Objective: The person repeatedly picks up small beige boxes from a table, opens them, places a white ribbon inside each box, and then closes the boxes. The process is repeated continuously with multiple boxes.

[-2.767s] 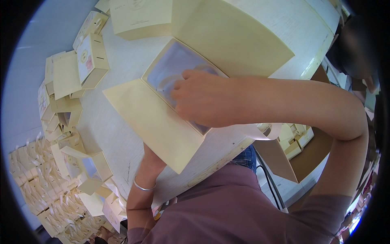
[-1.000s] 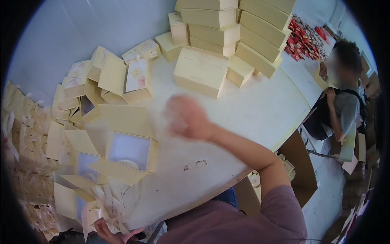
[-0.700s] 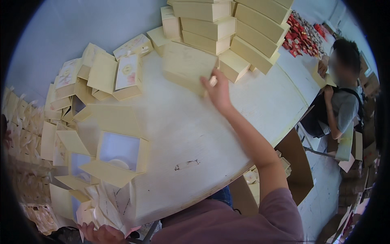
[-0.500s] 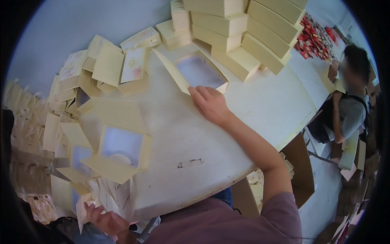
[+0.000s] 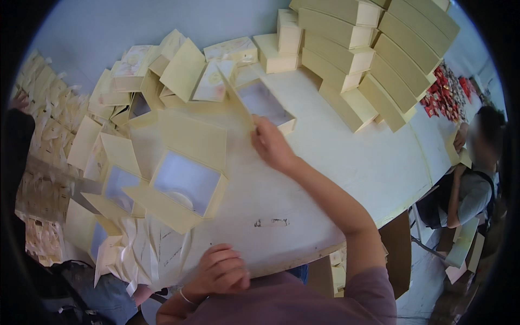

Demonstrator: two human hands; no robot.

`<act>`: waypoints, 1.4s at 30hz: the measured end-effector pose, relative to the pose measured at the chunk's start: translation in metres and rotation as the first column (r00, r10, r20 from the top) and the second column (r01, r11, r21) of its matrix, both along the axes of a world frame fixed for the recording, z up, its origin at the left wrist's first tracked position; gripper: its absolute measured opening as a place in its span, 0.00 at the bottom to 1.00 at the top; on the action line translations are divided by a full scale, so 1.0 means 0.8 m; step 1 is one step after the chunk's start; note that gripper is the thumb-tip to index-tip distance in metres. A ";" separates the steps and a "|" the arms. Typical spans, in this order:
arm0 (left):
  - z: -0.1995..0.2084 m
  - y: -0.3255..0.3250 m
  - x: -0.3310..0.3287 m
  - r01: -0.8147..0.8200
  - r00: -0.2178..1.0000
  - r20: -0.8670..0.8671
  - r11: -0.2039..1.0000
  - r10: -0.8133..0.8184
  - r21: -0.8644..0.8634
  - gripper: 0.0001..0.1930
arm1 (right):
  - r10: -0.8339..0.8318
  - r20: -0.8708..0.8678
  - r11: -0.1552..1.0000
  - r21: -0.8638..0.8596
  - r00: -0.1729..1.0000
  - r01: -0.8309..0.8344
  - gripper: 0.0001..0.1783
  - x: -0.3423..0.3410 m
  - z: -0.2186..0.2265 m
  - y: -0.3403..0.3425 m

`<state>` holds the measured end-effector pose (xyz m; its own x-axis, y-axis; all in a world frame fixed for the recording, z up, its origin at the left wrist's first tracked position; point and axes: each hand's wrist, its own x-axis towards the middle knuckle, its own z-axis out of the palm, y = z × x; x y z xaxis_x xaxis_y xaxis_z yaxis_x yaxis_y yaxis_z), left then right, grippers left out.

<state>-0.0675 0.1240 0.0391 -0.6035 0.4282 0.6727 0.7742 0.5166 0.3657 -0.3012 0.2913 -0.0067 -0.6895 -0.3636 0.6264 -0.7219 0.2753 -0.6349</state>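
A cream gift box [image 5: 290,123] with a pale inside stands at the middle of the table, its lid [image 5: 230,89] raised on the left. My right hand [image 5: 272,143] is closed on the near edge of that lid. My left hand [image 5: 219,271] is at the table's near edge with its fingers curled in and nothing visible in them. Left of centre, another cream box [image 5: 187,181] lies spread open with its flaps out. White ribbons [image 5: 151,249] hang from cream pieces at the near left edge.
Tall stacks of cream boxes [image 5: 401,59] stand at the back right. More boxes [image 5: 179,70] crowd the far left. Red packets [image 5: 441,95] lie beyond the stacks. A person [image 5: 474,168] works at the right. Below the table edge is an open cardboard carton [image 5: 398,254].
My left hand has moved right, away from the ribboned pieces, and its fingers have curled. My right hand keeps to the box lid, which now stands more upright. The view has shifted left.
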 end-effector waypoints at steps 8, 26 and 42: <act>-0.018 0.042 -0.037 0.154 0.985 0.054 0.980 -0.162 0.127 0.08 | -0.107 -0.308 0.973 0.163 0.945 0.163 0.28 0.008 0.049 0.005; -0.030 0.039 -0.038 0.124 0.983 0.097 0.957 -0.154 0.263 0.07 | -0.104 -0.859 0.089 0.494 0.502 0.865 0.33 -0.150 0.267 0.212; -0.036 0.045 -0.036 0.146 0.983 0.065 0.950 -0.170 0.277 0.08 | -0.158 -0.906 0.336 0.323 0.391 0.885 0.36 -0.108 0.270 0.266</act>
